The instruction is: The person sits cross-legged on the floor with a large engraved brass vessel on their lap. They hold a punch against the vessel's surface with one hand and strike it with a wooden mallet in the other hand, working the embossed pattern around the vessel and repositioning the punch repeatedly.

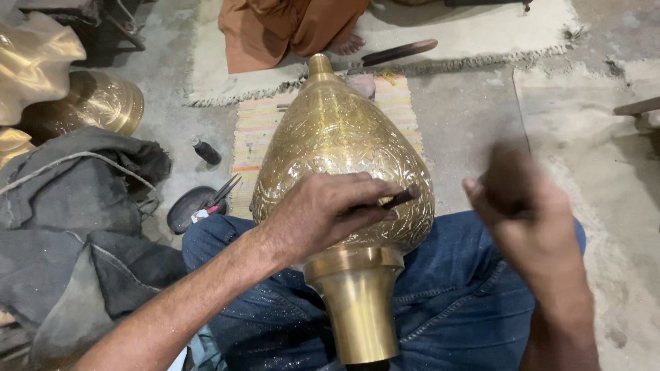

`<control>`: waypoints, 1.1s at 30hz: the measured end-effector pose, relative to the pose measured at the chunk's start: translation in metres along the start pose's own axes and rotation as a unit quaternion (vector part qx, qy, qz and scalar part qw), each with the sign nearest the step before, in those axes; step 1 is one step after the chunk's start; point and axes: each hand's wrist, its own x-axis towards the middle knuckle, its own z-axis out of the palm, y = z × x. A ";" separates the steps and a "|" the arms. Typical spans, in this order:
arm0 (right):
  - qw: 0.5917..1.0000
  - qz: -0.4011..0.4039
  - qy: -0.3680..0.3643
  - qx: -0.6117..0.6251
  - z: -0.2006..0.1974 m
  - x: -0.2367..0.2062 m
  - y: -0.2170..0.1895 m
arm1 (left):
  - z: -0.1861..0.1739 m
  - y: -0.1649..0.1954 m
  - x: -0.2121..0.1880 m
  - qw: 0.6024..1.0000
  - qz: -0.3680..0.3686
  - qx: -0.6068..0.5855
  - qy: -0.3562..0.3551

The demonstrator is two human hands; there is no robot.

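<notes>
Two hands: L (323,213) pins chisel (400,198) on brass vessel (337,137); R (522,206) beside.

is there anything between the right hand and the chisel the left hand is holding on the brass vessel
Nothing visible does. The left hand pins the chisel against the engraved brass vessel, its butt end sticking out bare. The right hand, blurred and gripping something dark, is apart from it with only open air over the jeans between.
</notes>
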 end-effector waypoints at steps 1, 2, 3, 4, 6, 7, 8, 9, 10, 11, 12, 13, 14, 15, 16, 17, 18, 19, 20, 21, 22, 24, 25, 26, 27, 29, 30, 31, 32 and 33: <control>0.997 -0.042 -0.025 -0.066 0.000 0.000 0.002 | 0.000 0.000 -0.001 1.000 0.010 -0.002 0.004; 0.997 -0.050 0.002 -0.051 0.001 -0.001 0.004 | 0.000 0.000 -0.001 1.000 0.023 0.000 0.010; 0.997 -0.058 0.030 -0.036 0.002 -0.001 0.005 | 0.000 -0.001 -0.001 0.999 0.036 0.000 0.015; 0.996 -0.063 0.053 -0.021 0.003 -0.002 0.007 | 0.001 -0.001 -0.002 1.000 0.028 -0.002 0.010; 0.996 0.007 -0.004 0.088 0.004 -0.003 0.009 | 0.002 -0.001 -0.002 1.000 0.013 -0.006 0.002; 0.989 0.040 -0.033 0.141 0.004 -0.003 0.010 | 0.002 -0.001 -0.002 1.000 0.013 -0.003 0.003; 0.999 -0.010 -0.008 0.037 0.004 -0.004 0.009 | 0.002 -0.001 -0.002 1.000 0.016 0.002 0.004; 0.996 -0.060 0.019 -0.067 0.003 -0.003 0.008 | 0.001 -0.001 -0.001 1.000 0.020 0.007 0.004; 0.978 -0.109 0.043 -0.171 0.002 -0.003 0.006 | 0.001 -0.001 -0.001 1.000 0.025 0.003 0.010; 0.997 -0.045 0.037 -0.060 0.001 -0.003 0.003 | 0.001 0.000 -0.001 0.999 0.029 -0.001 0.016; 0.998 0.021 0.027 0.053 0.000 -0.002 0.000 | 0.001 0.000 -0.001 0.999 0.032 -0.006 0.022; 0.982 0.086 0.017 0.166 -0.002 -0.001 -0.003 | 0.001 0.001 -0.001 0.999 0.033 -0.006 0.020; 0.998 0.005 0.027 0.056 -0.003 -0.001 -0.006 | 0.001 0.001 -0.001 0.999 0.035 -0.005 0.019; 0.995 -0.077 0.035 -0.053 -0.004 0.000 -0.008 | 0.001 0.002 0.000 0.999 0.036 -0.005 0.019; 0.973 -0.158 0.043 -0.160 -0.005 0.001 -0.010 | 0.001 0.002 0.000 0.999 0.031 -0.002 0.016; 0.993 -0.096 0.051 -0.052 -0.005 0.002 -0.011 | 0.001 0.002 0.000 1.000 0.026 0.002 0.012; 0.996 -0.030 0.054 0.058 -0.005 0.002 -0.011 | 0.002 0.003 0.000 1.000 0.020 0.002 0.007; 0.984 0.036 0.053 0.165 -0.005 0.002 -0.010 | 0.002 0.003 -0.001 1.000 0.018 0.002 0.013; 0.997 -0.011 0.035 0.066 -0.004 0.002 -0.009 | 0.002 0.003 -0.001 1.000 0.018 0.004 0.020; 0.998 -0.059 0.018 -0.034 -0.003 0.002 -0.007 | 0.002 0.002 -0.001 0.999 0.020 0.008 0.028; 0.986 -0.104 -0.001 -0.133 -0.002 0.001 -0.005 | 0.002 0.002 -0.001 1.000 0.016 0.006 0.024; 0.995 -0.075 0.044 -0.048 -0.001 0.000 -0.001 | 0.002 0.001 0.000 1.000 0.010 0.004 0.013; 0.996 -0.059 0.064 -0.004 0.000 -0.001 0.000 | 0.002 0.000 0.000 1.000 0.020 0.004 0.019; 0.998 -0.015 0.031 0.044 0.000 -0.002 0.001 | 0.002 0.000 0.000 0.999 0.029 0.001 0.024; 0.995 0.030 -0.004 0.092 0.000 -0.003 0.001 | 0.002 0.000 -0.001 0.999 0.036 -0.001 0.028; 0.999 0.009 -0.009 0.050 -0.001 -0.003 -0.001 | 0.002 -0.001 0.000 0.999 0.033 0.013 0.022; 0.998 -0.052 0.020 -0.039 -0.001 -0.003 -0.002 | 0.001 -0.001 -0.001 0.999 0.031 0.019 0.018; 0.984 -0.113 0.050 -0.127 -0.002 -0.003 -0.004 | 0.001 -0.001 -0.001 0.999 0.029 0.012 0.020; 0.998 -0.043 0.047 -0.027 -0.002 -0.003 -0.005 | 0.002 0.000 -0.001 0.999 0.027 0.006 0.022; 0.996 0.026 0.041 0.075 -0.003 -0.002 -0.006 | 0.002 0.000 -0.001 0.999 0.023 -0.001 0.024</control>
